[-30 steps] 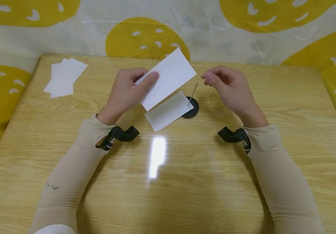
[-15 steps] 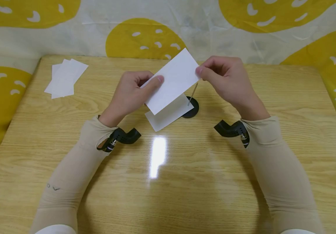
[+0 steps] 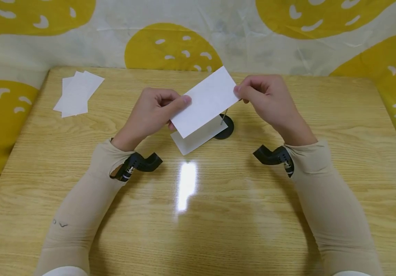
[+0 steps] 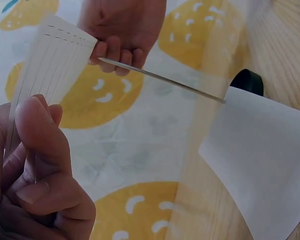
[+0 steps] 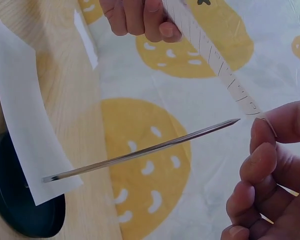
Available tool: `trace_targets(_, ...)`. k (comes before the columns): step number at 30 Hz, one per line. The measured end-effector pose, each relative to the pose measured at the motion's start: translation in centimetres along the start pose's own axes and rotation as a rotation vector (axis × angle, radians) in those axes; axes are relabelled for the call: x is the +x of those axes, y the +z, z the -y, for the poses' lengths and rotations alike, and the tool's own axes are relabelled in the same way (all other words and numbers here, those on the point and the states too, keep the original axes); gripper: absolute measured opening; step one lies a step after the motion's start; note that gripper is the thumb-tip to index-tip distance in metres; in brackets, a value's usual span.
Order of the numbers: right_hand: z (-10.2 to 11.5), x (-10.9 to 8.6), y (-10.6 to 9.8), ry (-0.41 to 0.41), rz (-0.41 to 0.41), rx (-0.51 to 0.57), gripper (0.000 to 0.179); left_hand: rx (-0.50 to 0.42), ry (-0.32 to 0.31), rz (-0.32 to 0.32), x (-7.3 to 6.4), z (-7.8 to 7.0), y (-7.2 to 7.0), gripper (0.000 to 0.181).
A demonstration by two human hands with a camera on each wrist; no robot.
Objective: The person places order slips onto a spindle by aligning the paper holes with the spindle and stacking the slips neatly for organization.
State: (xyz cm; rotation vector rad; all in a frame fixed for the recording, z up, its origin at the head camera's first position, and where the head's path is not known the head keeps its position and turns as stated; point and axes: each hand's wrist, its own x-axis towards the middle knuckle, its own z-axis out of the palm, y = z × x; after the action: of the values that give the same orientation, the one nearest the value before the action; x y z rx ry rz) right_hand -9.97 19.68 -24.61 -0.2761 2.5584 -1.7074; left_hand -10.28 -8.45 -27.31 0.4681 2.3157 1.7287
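Note:
A blank-topped paper slip [image 3: 206, 101] is held up between both hands; the left wrist view shows ruled lines on its underside. My left hand [image 3: 153, 113] pinches its left end, thumb on top. The right hand [image 3: 268, 103] pinches its right corner between thumb and fingers. Below stands a bill spike, its round black base [image 3: 228, 128] on the table and its thin metal rod [image 5: 140, 151] pointing up. Another white slip [image 3: 196, 140] is pierced near one end and lies low on the rod. In the right wrist view the rod's sharp tip is close under the held slip's corner.
Several white slips [image 3: 77, 94] lie overlapped at the table's back left. Behind the wooden table [image 3: 218, 214] hangs a white cloth with yellow shapes [image 3: 170, 46]. A black wrist mount [image 3: 146, 163] juts inward from each sleeve.
The right hand came in from the right and took hold of the slip's corner. Both hands, with the slip, then moved slightly down, bringing it over the spike's tip.

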Motion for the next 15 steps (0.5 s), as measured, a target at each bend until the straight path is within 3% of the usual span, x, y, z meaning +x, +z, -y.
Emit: trace_targets(15,-0.43,0.14,0.29,-0.006,0.042,0.000,0.026,0.018,-0.049,0.027,-0.21,0.42,-0.70,0.031)
